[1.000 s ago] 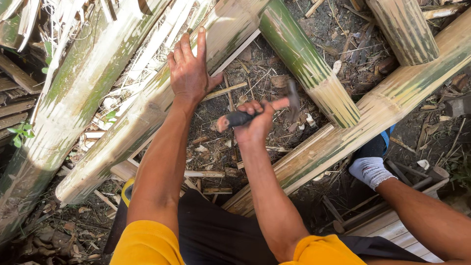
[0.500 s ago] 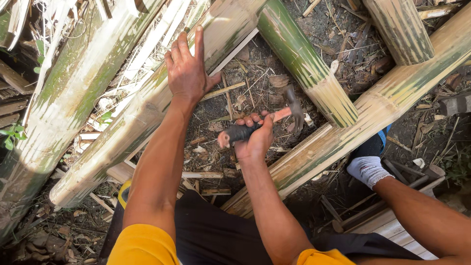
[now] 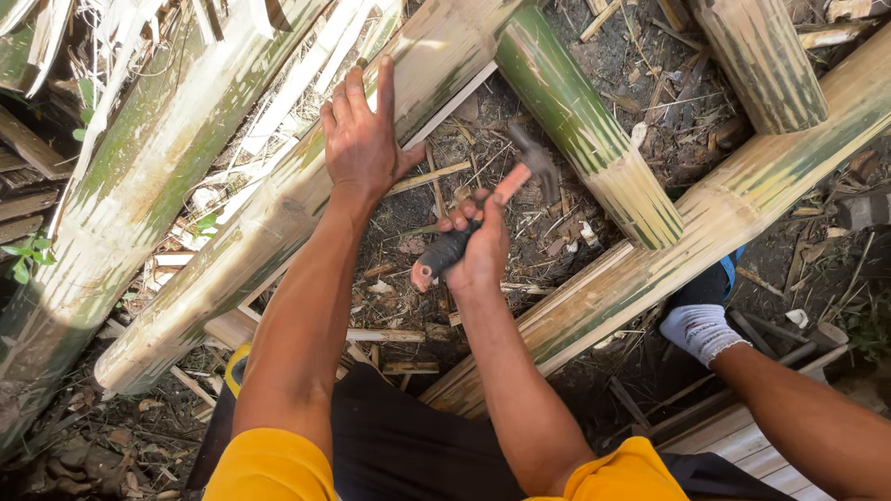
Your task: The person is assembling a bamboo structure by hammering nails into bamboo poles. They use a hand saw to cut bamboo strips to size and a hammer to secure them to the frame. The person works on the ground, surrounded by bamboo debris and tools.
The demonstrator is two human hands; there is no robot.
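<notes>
While our left hand (image 3: 364, 139) lies flat, fingers spread wide, on a split bamboo pole (image 3: 278, 213), our right hand (image 3: 478, 246) fingers grip a hammer (image 3: 483, 223). It hangs above the littered ground (image 3: 436, 288), between two poles.

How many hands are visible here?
2: left hand flat on a bamboo pole; right hand gripping a hammer. A nearby person's hands are out of view.

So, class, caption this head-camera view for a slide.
Left hand pressed on a green-streaked bamboo pole; right hand grips a pink-handled hammer.
</notes>
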